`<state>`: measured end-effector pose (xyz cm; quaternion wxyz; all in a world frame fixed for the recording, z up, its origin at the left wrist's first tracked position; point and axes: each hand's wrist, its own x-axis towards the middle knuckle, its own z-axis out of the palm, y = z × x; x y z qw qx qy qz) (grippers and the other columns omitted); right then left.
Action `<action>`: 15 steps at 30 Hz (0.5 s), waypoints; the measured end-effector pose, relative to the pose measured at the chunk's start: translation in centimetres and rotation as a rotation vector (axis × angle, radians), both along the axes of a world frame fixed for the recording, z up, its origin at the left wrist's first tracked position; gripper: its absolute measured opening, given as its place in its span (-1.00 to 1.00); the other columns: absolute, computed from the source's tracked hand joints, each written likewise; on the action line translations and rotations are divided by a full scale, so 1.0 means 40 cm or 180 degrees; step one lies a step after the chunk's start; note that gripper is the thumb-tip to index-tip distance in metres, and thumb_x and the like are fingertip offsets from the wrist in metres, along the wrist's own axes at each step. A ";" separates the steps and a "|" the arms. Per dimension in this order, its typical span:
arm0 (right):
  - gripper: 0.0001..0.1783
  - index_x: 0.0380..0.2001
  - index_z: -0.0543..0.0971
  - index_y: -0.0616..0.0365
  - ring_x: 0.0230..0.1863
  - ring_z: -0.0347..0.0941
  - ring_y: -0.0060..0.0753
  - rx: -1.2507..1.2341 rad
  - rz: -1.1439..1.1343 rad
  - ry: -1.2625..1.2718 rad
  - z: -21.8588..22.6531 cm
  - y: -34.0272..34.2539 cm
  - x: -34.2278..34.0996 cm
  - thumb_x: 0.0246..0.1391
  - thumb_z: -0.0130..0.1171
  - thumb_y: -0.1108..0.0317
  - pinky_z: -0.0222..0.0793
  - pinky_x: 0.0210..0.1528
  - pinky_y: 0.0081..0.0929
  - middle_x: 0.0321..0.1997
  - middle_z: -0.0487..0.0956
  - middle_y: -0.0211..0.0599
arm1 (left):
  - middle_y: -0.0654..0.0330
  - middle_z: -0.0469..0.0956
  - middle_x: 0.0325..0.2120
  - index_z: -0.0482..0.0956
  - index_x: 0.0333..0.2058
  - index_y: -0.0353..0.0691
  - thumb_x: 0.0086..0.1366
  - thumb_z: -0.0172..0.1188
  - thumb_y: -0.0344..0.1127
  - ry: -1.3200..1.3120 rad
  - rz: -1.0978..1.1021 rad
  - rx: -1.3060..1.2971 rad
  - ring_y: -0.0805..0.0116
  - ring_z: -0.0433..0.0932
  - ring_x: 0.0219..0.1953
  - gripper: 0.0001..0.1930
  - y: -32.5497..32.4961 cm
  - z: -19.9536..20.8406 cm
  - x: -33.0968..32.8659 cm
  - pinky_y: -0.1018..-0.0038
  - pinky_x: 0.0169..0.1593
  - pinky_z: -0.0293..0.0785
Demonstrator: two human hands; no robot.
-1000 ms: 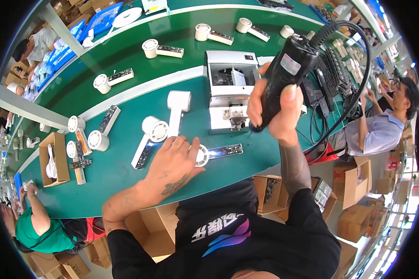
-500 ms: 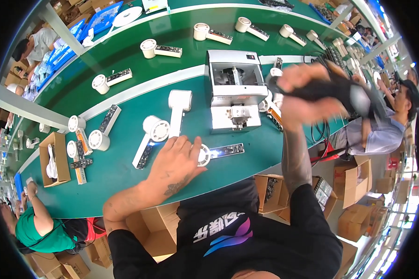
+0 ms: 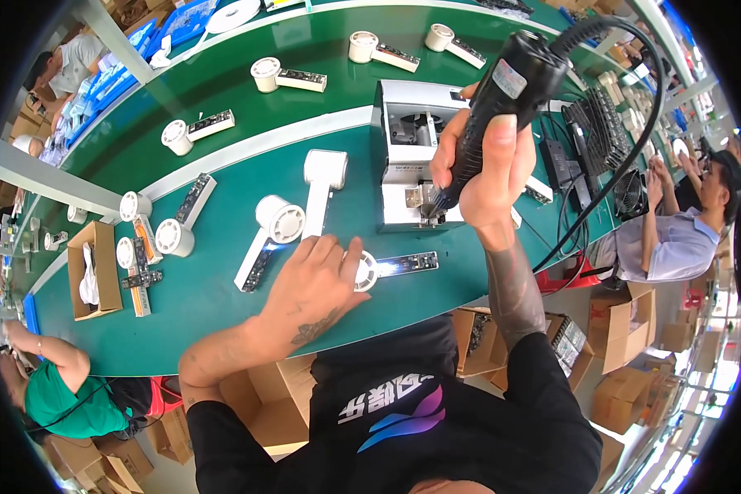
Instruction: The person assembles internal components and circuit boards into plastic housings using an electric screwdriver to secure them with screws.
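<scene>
My right hand (image 3: 498,173) is wrapped round a black corded electric screwdriver (image 3: 512,86). The tool slants down to the front of a white screw feeder (image 3: 393,177), its tip at the metal pick-up block (image 3: 420,198). Whether a screw is on the tip, I cannot tell. With curled fingers, my left hand (image 3: 313,284) grips the round head of a white handheld fan (image 3: 412,263) lying on the green bench; its handle shows a bare circuit board. Just beyond that hand lie another open-handled fan (image 3: 280,221) and a fan (image 3: 325,171) with a white handle.
More fans (image 3: 173,237) lie at the left near a cardboard box (image 3: 99,272). Beyond a white rail, several fans (image 3: 280,76) stand on a green belt. Black cables and a power adapter (image 3: 558,165) lie at the right. A person in a grey shirt (image 3: 663,218) sits there.
My right hand has brought the screwdriver left and turned it tip-down onto the screw feeder. My left hand keeps its hold on the fan. The head view has shifted slightly.
</scene>
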<state>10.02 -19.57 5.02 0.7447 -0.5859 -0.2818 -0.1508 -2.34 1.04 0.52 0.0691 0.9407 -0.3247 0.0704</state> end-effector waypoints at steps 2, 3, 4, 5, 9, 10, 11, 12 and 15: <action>-0.46 0.04 0.32 0.33 -0.71 0.30 -0.60 0.0013 0.0148 0.0198 -0.004 -0.001 -0.006 0.36 -0.01 -0.01 0.22 -0.65 -0.60 -0.60 0.44 -0.30 | 0.10 0.53 -0.37 0.53 0.02 -0.47 0.05 0.42 -0.04 0.0037 0.0001 0.0006 0.25 0.47 -0.14 -0.32 0.002 -0.001 -0.001 0.41 -0.04 0.39; -0.46 0.04 0.32 0.33 -0.71 0.30 -0.60 0.0017 0.0170 0.0201 -0.012 0.002 -0.012 0.36 -0.01 -0.01 0.22 -0.65 -0.60 -0.60 0.44 -0.30 | 0.10 0.53 -0.37 0.53 0.02 -0.47 0.05 0.42 -0.04 0.0040 0.0022 0.0010 0.25 0.47 -0.14 -0.32 0.004 -0.004 -0.001 0.41 -0.04 0.39; -0.36 0.03 0.29 0.34 -0.75 0.27 -0.56 -0.0152 0.0090 0.0204 -0.025 0.005 -0.025 0.33 -0.03 -0.13 0.22 -0.68 -0.55 -0.63 0.40 -0.28 | 0.11 0.53 -0.37 0.53 0.02 -0.47 0.05 0.42 -0.04 0.0031 0.0019 -0.0025 0.25 0.46 -0.15 -0.32 0.006 -0.008 -0.001 0.42 -0.04 0.39; -0.26 0.02 0.27 0.36 -0.78 0.24 -0.52 -0.0320 0.0012 0.0208 -0.034 0.008 -0.041 0.30 -0.05 -0.24 0.22 -0.71 -0.51 -0.66 0.36 -0.26 | 0.11 0.52 -0.38 0.53 0.03 -0.47 0.06 0.42 -0.04 0.0023 0.0018 -0.0059 0.26 0.46 -0.15 -0.32 0.007 -0.011 -0.001 0.42 -0.04 0.39; -0.02 0.14 0.16 0.13 -0.77 0.24 -0.49 0.0058 0.0254 0.0709 -0.015 0.007 -0.112 0.06 -0.04 -0.57 0.23 -0.70 -0.49 -0.67 0.28 -0.35 | 0.13 0.51 -0.39 0.53 0.03 -0.47 0.06 0.42 -0.04 0.0051 0.0006 -0.0042 0.27 0.45 -0.17 -0.32 0.004 -0.008 -0.002 0.42 -0.05 0.38; 0.02 0.15 0.15 0.09 -0.76 0.24 -0.49 -0.0025 0.0265 0.0792 -0.010 0.020 -0.125 0.02 -0.07 -0.62 0.23 -0.69 -0.49 -0.66 0.27 -0.35 | 0.09 0.52 -0.32 0.50 0.05 -0.46 0.08 0.41 -0.04 0.0223 0.0055 -0.0022 0.22 0.47 -0.10 -0.32 0.003 -0.005 -0.004 0.39 0.00 0.39; 0.02 0.14 0.15 0.12 -0.76 0.24 -0.49 0.0079 0.0387 0.0778 -0.025 0.032 -0.131 0.01 -0.03 -0.61 0.23 -0.68 -0.49 -0.65 0.29 -0.34 | 0.04 0.53 -0.26 0.47 0.07 -0.46 0.10 0.40 -0.05 0.0393 0.0104 -0.0001 0.17 0.48 -0.04 -0.31 0.002 -0.003 -0.007 0.35 0.04 0.39; 0.02 0.14 0.15 0.13 -0.76 0.25 -0.48 0.0116 0.0430 0.0784 -0.033 0.047 -0.133 0.02 0.00 -0.59 0.24 -0.68 -0.49 -0.65 0.31 -0.34 | 0.04 0.53 -0.26 0.47 0.07 -0.46 0.10 0.40 -0.05 0.0401 0.0107 0.0010 0.17 0.48 -0.04 -0.31 0.001 -0.004 -0.007 0.35 0.04 0.39; 0.00 0.10 0.19 0.29 -0.76 0.30 -0.47 0.0179 0.0516 0.0631 -0.049 0.078 -0.129 0.07 0.08 -0.48 0.26 -0.69 -0.50 -0.67 0.36 -0.27 | 0.05 0.53 -0.26 0.46 0.08 -0.45 0.11 0.40 -0.05 0.0385 0.0121 -0.0023 0.18 0.48 -0.04 -0.31 -0.001 -0.006 -0.008 0.36 0.04 0.39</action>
